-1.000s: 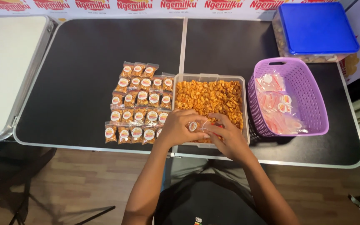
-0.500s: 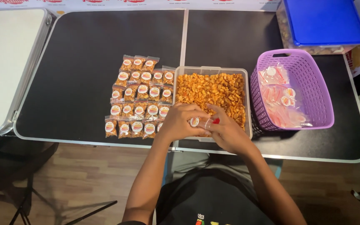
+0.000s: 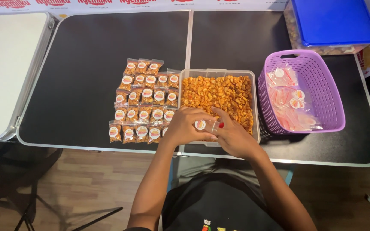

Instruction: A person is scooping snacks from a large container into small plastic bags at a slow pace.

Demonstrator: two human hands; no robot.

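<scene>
Small bag (image 3: pixel 205 125) w/ round sticker, pinched between both hands over the near end of the nut tub (image 3: pixel 217 73). Left hand (image 3: pixel 185 126) grips its left side, fingers closed on it; right hand (image 3: pixel 233 137) holds the right side. Tub sits at the desk's (image 3: pixel 86 47) near edge, centre. Filled packs (image 3: pixel 144 102) lie in rows just left of tub. Purple basket (image 3: pixel 322 81) of empty bags (image 3: pixel 288 107) just right. Blue-lidded box (image 3: pixel 332 21) at far right corner.
</scene>
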